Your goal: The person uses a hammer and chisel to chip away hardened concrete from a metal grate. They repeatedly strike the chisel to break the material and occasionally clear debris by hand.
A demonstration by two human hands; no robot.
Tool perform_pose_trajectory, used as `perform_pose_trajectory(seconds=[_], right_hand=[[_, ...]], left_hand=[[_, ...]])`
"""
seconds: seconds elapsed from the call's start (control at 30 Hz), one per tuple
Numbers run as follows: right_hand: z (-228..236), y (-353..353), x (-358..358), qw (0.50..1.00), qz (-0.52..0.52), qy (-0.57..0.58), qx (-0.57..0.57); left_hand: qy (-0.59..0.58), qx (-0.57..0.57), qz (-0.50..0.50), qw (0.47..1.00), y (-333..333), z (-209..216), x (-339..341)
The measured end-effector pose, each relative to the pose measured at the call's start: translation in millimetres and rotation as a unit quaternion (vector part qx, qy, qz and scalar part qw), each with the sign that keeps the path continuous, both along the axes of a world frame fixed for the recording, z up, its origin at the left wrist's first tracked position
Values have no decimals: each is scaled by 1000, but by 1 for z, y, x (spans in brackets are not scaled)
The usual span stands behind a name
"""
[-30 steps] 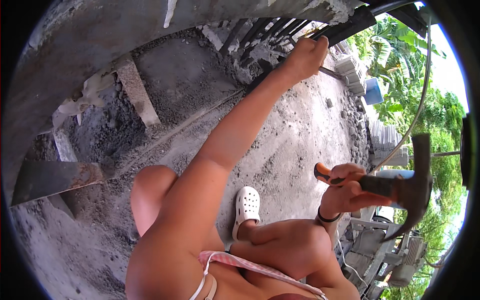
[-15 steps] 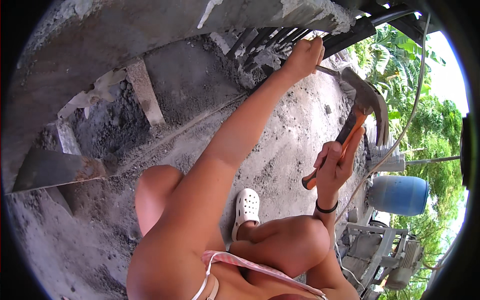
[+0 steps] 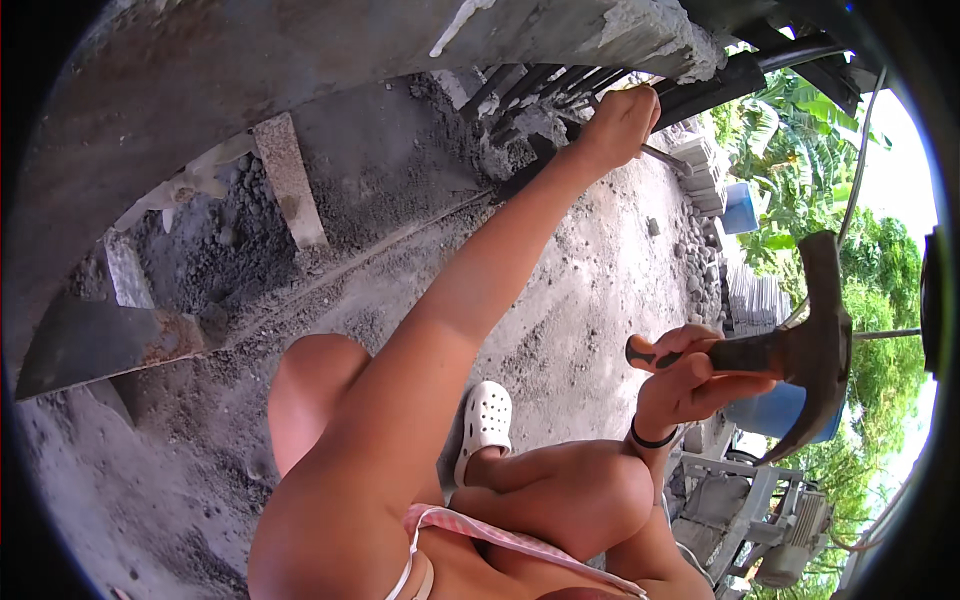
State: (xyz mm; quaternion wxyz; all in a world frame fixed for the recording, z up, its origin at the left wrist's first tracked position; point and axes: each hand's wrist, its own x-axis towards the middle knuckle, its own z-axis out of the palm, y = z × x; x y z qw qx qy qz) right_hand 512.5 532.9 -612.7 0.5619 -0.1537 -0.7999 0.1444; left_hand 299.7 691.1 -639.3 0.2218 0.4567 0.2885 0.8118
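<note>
Wrapped around a thin metal rod, possibly a chisel (image 3: 667,159), my left hand (image 3: 622,125) reaches up to dark metal bars (image 3: 545,85) under a concrete-crusted machine. One end of the rod sticks out to the right of my fist; its other end is hidden by the hand and bars. My right hand (image 3: 685,385) grips the orange and black handle of a claw hammer (image 3: 826,320). The hammer's head is out to the right, well apart from the rod.
A large grey metal housing (image 3: 250,90) hangs overhead at the left. Dark rubble (image 3: 235,225) lies behind a slanted metal strut (image 3: 290,180). A blue barrel (image 3: 775,412), a motor (image 3: 800,540) and stacked grey slabs (image 3: 757,300) stand at right. A cable runs down the right side.
The hammer has swung away from the rod's end, to the right and downward, turning in my right hand. My left hand keeps its hold on the rod; the view has shifted slightly.
</note>
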Motion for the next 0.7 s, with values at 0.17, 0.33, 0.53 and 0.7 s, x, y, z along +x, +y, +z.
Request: perform_pose_trajectory(seconds=[0.17, 0.33, 0.53, 0.7], right_hand=[[-12, 21, -3, 975, -55, -154, -150], [-12, 4, 26, 977, -90, -46, -190], [-3, -3, 23, 984, -55, -28, -169], [-9, -5, 34, 983, -22, -41, -180]], left_hand=[[-58, 6, -62, 996, -6, 0, 3], [-186, 3, -108, 977, 1, -7, 4], [-316, 42, 25, 947, 16, -15, 25], [-242, 90, 24, 966, 14, -12, 42]])
